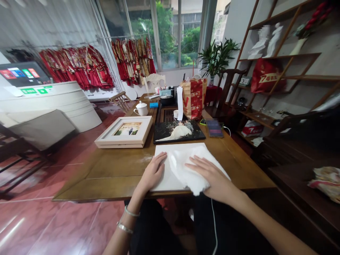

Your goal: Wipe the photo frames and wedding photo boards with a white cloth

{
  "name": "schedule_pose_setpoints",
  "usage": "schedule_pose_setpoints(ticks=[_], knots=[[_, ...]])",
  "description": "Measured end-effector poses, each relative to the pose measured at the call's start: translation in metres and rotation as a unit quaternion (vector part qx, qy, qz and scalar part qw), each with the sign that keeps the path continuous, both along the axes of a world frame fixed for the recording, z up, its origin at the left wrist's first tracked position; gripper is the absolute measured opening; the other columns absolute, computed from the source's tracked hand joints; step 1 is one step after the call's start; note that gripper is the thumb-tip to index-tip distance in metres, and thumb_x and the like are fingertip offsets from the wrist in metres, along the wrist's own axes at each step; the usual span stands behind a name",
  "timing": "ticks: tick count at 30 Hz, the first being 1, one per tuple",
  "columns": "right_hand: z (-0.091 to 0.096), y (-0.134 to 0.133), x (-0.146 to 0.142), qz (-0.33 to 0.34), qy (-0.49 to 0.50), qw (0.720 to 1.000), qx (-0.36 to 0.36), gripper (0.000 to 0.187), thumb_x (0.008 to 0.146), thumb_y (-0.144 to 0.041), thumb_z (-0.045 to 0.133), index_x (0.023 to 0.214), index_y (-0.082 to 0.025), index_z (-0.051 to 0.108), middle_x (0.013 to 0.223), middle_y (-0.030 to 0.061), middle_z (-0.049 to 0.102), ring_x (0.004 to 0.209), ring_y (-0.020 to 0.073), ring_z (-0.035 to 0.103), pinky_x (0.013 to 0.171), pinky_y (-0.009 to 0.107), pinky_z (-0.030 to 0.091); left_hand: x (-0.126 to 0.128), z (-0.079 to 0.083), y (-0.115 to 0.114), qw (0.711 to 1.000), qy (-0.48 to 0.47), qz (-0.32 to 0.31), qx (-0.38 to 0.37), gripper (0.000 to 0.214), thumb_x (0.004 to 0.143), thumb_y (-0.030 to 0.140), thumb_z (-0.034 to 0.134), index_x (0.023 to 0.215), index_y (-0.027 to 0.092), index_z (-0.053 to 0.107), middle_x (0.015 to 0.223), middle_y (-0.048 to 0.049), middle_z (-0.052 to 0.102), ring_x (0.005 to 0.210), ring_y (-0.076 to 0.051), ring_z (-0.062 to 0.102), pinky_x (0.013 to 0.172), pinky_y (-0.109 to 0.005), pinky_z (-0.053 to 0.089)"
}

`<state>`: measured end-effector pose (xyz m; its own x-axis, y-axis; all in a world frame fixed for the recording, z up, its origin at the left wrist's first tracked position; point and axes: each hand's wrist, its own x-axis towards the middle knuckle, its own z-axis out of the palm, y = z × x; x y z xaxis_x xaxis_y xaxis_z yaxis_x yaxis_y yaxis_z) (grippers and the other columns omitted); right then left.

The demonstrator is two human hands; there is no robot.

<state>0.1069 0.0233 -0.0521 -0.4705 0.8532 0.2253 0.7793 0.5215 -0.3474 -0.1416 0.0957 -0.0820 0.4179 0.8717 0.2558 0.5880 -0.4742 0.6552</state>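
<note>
A white flat panel [166,179] lies at the near edge of the wooden table. On it rests a crumpled white cloth [183,164], its loose corner hanging over the panel's front edge. My right hand [208,173] lies on the cloth with fingers stretched out; its palm side is hidden. My left hand [154,170] rests on the panel's left side, its fingers extended and lying flat, apart from the cloth. Just beyond the panel is a dark photo board [160,131] showing a white gown. To the left sits a white picture frame [145,132].
Farther back on the table [111,166] stand a lidded white cup [142,108], a blue box [153,105], a black pot [166,100] and a red-and-brown paper bag [195,99]. A phone [214,128] with a cable lies right. Wooden shelves [300,77] stand beyond.
</note>
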Motion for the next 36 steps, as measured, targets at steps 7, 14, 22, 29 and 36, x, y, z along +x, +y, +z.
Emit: schedule_pose_setpoints(ticks=[7, 14, 22, 29, 36], knots=[[-0.001, 0.073, 0.006, -0.116, -0.023, 0.993, -0.007, 0.059, 0.07, -0.016, 0.052, 0.129, -0.021, 0.051, 0.14, 0.0091, 0.044, 0.133, 0.0252, 0.032, 0.109, 0.047, 0.02, -0.001, 0.0, 0.0, 1.0, 0.003, -0.002, 0.012, 0.04, 0.087, 0.021, 0.039, 0.124, 0.018, 0.053, 0.137, -0.0083, 0.048, 0.132, -0.021, 0.037, 0.112, -0.045, 0.025], [-0.003, 0.026, -0.026, -0.057, -0.032, 0.998, 0.0, 0.069, 0.066, -0.014, 0.053, 0.134, -0.018, 0.044, 0.144, 0.0103, 0.037, 0.137, 0.0288, 0.02, 0.11, 0.053, 0.011, -0.002, -0.002, 0.001, 1.0, -0.001, -0.002, 0.012, 0.04, 0.087, 0.021, 0.04, 0.125, 0.018, 0.052, 0.138, -0.0081, 0.047, 0.133, -0.022, 0.036, 0.113, -0.045, 0.023], [0.007, -0.032, 0.002, 0.018, 0.011, 0.999, -0.046, 0.073, 0.063, -0.006, 0.047, 0.133, -0.026, 0.044, 0.141, 0.0028, 0.042, 0.135, 0.021, 0.027, 0.112, 0.047, 0.017, 0.0, -0.003, 0.001, 1.0, -0.002, -0.003, 0.016, 0.039, 0.088, 0.022, 0.039, 0.124, 0.02, 0.053, 0.137, -0.0072, 0.048, 0.132, -0.021, 0.037, 0.113, -0.045, 0.023], [-0.002, 0.052, 0.021, -0.079, 0.02, 0.997, -0.018, 0.066, 0.065, -0.008, 0.048, 0.13, -0.023, 0.049, 0.138, 0.0036, 0.046, 0.133, 0.0217, 0.031, 0.111, 0.048, 0.016, -0.001, -0.001, 0.0, 1.0, 0.003, -0.006, 0.01, 0.039, 0.088, 0.022, 0.038, 0.125, 0.02, 0.052, 0.138, -0.0066, 0.047, 0.133, -0.021, 0.036, 0.114, -0.046, 0.021], [0.002, 0.075, -0.011, -0.102, 0.01, 0.994, -0.025, 0.06, 0.07, -0.012, 0.048, 0.129, -0.02, 0.05, 0.138, 0.0068, 0.046, 0.134, 0.0246, 0.03, 0.111, 0.048, 0.014, -0.001, 0.0, -0.002, 1.0, 0.003, -0.001, 0.006, 0.04, 0.088, 0.023, 0.038, 0.126, 0.018, 0.051, 0.139, -0.0081, 0.046, 0.133, -0.021, 0.035, 0.114, -0.046, 0.02]])
